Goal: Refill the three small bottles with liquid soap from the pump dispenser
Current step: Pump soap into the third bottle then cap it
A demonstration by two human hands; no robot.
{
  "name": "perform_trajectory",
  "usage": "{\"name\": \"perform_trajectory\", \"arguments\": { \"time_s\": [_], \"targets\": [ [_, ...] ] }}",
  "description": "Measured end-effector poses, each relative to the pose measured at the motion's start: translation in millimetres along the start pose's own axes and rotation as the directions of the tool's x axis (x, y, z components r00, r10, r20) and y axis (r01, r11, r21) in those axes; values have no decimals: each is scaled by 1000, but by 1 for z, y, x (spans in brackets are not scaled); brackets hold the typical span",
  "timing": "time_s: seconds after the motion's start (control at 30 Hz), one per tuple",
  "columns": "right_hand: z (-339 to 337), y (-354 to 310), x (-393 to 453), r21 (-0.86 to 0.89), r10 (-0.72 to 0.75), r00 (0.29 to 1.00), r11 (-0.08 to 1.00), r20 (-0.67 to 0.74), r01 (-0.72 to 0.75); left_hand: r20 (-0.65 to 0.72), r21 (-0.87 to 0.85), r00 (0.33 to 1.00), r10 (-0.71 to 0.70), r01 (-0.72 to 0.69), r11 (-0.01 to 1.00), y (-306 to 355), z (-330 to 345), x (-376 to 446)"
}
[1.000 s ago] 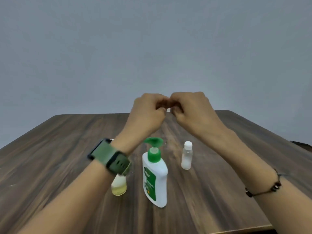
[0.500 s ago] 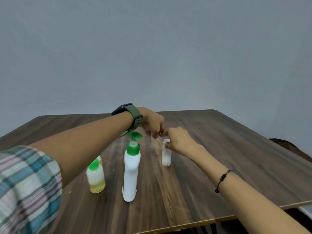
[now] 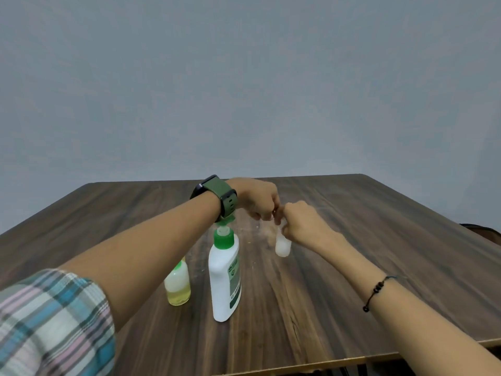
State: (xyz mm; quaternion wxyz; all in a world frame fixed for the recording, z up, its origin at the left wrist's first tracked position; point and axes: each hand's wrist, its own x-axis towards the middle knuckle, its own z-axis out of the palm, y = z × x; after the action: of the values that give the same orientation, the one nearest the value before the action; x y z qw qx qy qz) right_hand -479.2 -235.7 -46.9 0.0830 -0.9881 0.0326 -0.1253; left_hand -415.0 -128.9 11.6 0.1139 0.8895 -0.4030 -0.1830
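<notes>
A small white bottle (image 3: 282,246) stands on the wooden table (image 3: 379,240), right of centre. My right hand (image 3: 299,225) is closed around its upper part. My left hand (image 3: 256,199), wearing a green watch, pinches at the bottle's top, where the cap is mostly hidden by fingers. The white pump dispenser (image 3: 225,278) with a green pump stands in front, under my left wrist. A small bottle of yellow liquid (image 3: 177,287) with a green cap stands to its left, partly behind my left forearm. I see no third small bottle clearly.
The table's front edge (image 3: 339,365) runs close below my arms. A grey wall rises behind the table. Something dark (image 3: 479,232) shows past the table's right edge.
Both hands came down from mid-air to the small white bottle. My right hand now grips it and my left fingers pinch its top. The view shifted, so the bottles sit further left.
</notes>
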Motion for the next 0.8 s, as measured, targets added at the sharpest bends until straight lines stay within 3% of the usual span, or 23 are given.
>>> {"name": "perform_trajectory", "arguments": {
  "time_s": [0.13, 0.3, 0.47, 0.57, 0.7, 0.8],
  "targets": [
    [-54, -17, 4, 98, -54, 986, 993, -158, 70, -186, -151, 982, 30, -58, 987, 7, -29, -24],
    [-106, -65, 9, 179, -185, 931, 952, -315, 250, -311, -217, 948, 62, -134, 967, -14, -56, -86],
    [-101, -133, 10, 178, -277, 903, 921, -329, 347, -582, -390, 808, -96, -173, 904, -57, -33, -144],
    [-85, -170, 0, 63, -436, 859, 882, -269, 467, -630, -470, 745, -217, -143, 871, -80, -3, -175],
    [-72, -186, -21, 238, -690, 722, 693, -55, 680, -593, -597, 745, -304, -153, 788, -103, 36, -213],
    [-61, -191, -28, 143, -660, 745, 731, -97, 667, -594, -637, 745, -304, -204, 744, -109, 57, -223]
  ]
}}
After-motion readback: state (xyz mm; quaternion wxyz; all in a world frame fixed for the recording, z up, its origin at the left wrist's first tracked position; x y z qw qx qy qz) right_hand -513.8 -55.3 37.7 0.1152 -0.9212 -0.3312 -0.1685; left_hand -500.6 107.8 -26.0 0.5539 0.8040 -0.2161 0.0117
